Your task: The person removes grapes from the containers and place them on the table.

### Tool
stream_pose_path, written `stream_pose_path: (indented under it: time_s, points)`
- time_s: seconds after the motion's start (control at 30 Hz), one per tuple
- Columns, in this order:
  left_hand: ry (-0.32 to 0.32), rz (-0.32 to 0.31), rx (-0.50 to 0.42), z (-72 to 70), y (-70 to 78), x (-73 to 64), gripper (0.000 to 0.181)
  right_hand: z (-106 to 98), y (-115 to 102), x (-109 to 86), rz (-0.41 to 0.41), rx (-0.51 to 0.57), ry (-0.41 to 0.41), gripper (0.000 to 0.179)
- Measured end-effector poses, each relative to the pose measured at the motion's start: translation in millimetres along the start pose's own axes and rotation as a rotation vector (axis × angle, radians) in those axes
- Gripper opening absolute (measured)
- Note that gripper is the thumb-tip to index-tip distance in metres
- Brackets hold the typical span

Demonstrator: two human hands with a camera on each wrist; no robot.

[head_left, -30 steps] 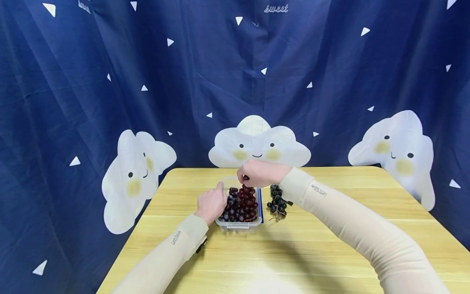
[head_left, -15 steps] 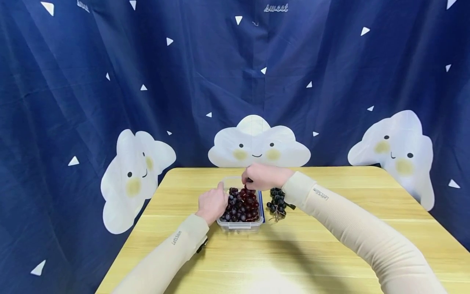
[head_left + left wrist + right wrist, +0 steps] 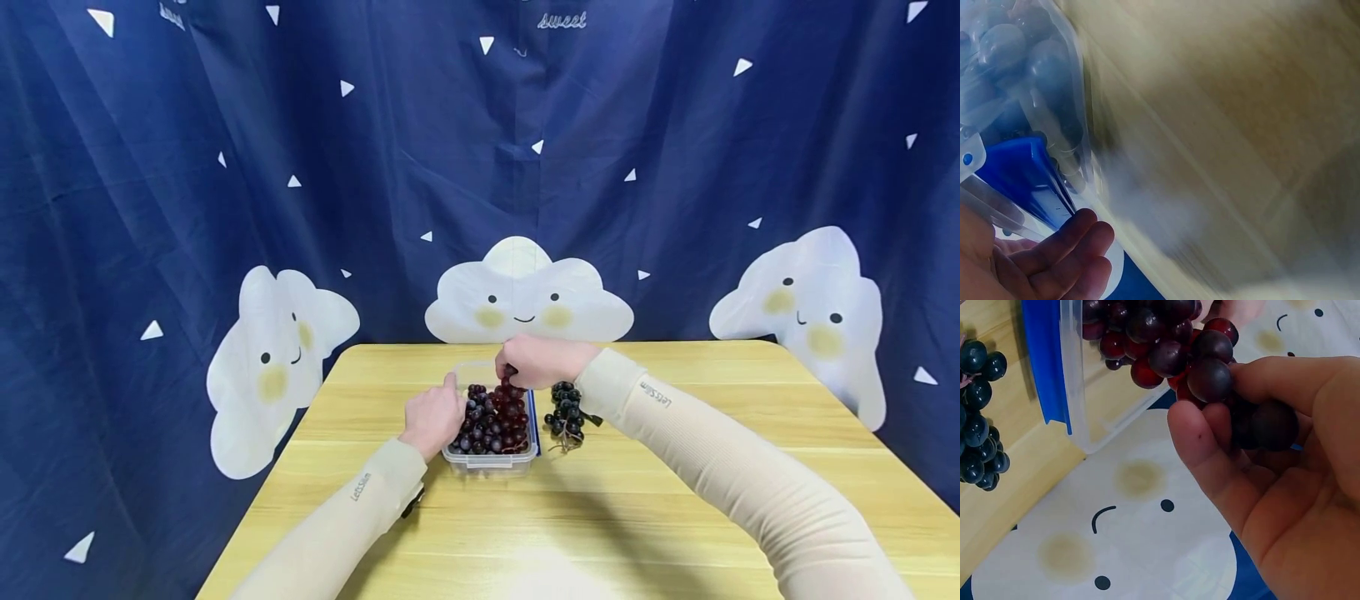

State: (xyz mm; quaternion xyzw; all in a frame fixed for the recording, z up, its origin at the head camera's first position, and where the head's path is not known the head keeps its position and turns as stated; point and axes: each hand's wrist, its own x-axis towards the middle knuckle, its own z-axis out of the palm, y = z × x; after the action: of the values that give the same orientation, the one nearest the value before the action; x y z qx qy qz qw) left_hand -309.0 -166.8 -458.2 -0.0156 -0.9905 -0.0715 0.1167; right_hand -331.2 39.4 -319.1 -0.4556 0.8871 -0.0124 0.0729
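Right hand (image 3: 536,360) pinches the far end of the red grapes (image 3: 513,419), seated right inside the clear container (image 3: 498,470) — grip narrow. Left hand (image 3: 435,415) lies along its left side, presumably steadying it — grip cannot be determined. Black grapes (image 3: 564,408) lie right, on the tabletop (image 3: 637,525).

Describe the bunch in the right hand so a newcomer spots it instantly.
On the wooden table sits a clear box. Along its right side in the head view runs a grape bunch, far end in the right hand. It alone looks red: the grapes beside it are dark purple, the bunch outside the box black.
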Motion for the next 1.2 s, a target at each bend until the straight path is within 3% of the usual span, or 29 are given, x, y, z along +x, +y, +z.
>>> stream_pose_path:
  time_s: [0.3,1.2]
  points:
    - [0.002,0.013,-0.015,-0.4,-1.5,0.6,0.049,-7.2,-0.9,-3.6,-0.050,0.043,0.047,0.017]
    - [0.001,0.024,0.005,-2.2,-1.4,0.8,0.048,-32.8,-1.4,-8.8,-0.067,0.019,0.077,0.014]
